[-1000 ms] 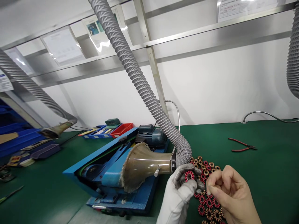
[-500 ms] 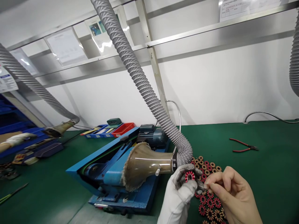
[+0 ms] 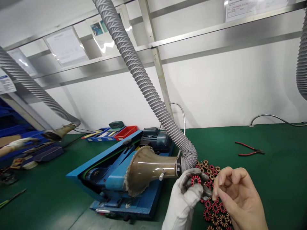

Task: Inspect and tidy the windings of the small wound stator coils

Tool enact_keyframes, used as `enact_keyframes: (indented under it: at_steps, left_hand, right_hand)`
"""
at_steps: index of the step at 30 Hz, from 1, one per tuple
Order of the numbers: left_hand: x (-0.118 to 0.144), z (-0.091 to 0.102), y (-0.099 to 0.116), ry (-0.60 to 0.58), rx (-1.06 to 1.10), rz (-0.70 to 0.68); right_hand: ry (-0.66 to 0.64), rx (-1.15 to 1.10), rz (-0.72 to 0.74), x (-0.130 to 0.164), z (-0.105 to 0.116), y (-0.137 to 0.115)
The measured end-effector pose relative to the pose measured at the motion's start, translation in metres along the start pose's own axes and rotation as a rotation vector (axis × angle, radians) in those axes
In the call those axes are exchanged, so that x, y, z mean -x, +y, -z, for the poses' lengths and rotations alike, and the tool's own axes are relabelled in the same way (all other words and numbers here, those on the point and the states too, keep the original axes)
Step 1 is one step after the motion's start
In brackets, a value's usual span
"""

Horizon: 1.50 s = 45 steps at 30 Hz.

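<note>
In my gloved left hand (image 3: 183,198) I hold a small toothed ring (image 3: 196,180), red with dark marks around its hole. The white glove has grey, dirty fingertips, and the thumb and fingers close around the ring. Just to the right is my bare right hand (image 3: 237,195), its fingers bent and loosely parted, with nothing visible in them. Its fingertips are close to the left glove's fingertips. Under and behind both hands many similar rings (image 3: 215,208), some red and some tan, lie on the green tabletop (image 3: 283,185). My hands hide part of them.
A blue belt machine (image 3: 110,179) with a brown suction hood (image 3: 144,169) and grey hose (image 3: 144,80) stands left of my hands. Red-handled pliers (image 3: 250,149) lie at the right. Behind are a red bin (image 3: 126,132) and blue bins. Another person's gloved hand (image 3: 20,143) is at far left.
My right hand's fingers have loosened from a pinch, and the hand is slightly farther from the ring. My left hand keeps the ring in nearly the same place.
</note>
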<state>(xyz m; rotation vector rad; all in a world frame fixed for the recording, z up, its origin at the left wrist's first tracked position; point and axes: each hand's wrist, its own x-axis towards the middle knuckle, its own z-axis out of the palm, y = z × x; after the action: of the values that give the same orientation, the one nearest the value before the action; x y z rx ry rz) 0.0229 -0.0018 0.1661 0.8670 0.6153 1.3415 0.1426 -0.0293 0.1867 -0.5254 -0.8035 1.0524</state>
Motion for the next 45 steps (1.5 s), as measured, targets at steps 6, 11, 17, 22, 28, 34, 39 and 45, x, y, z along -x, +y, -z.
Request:
enact_keyframes:
  at_steps: [6,11,17,22,28,34,39,45]
  left_hand:
    - [0.003,-0.006,0.004,0.052,-0.002,0.023]
    - [0.003,-0.007,0.005,0.037,-0.020,0.023]
    - [0.004,-0.010,0.003,0.021,-0.003,-0.008]
    - [-0.008,0.002,-0.014,-0.088,-0.062,0.074]
    - [-0.005,0.003,-0.018,-0.151,-0.212,0.046]
    - [-0.007,0.003,-0.021,-0.219,-0.247,0.094]
    - [0.001,0.005,-0.022,-0.247,-0.205,0.180]
    - [-0.003,0.001,-0.021,-0.142,-0.197,0.090]
  right_hand:
    - [0.030,0.032,-0.042,0.001,0.001,-0.002]
    - [-0.004,0.148,-0.057,0.000,0.008,-0.001]
    - [-0.021,0.146,-0.167,-0.001,0.022,0.007]
    - [-0.015,0.217,-0.213,-0.003,0.028,0.011]
    - [-0.154,0.570,-0.172,-0.007,0.031,-0.006]
    - [-0.305,0.579,-0.081,-0.012,0.029,-0.012]
    - [-0.170,0.297,-0.159,-0.016,0.045,-0.017]
    - [-0.277,0.779,-0.047,-0.017,0.051,-0.028]
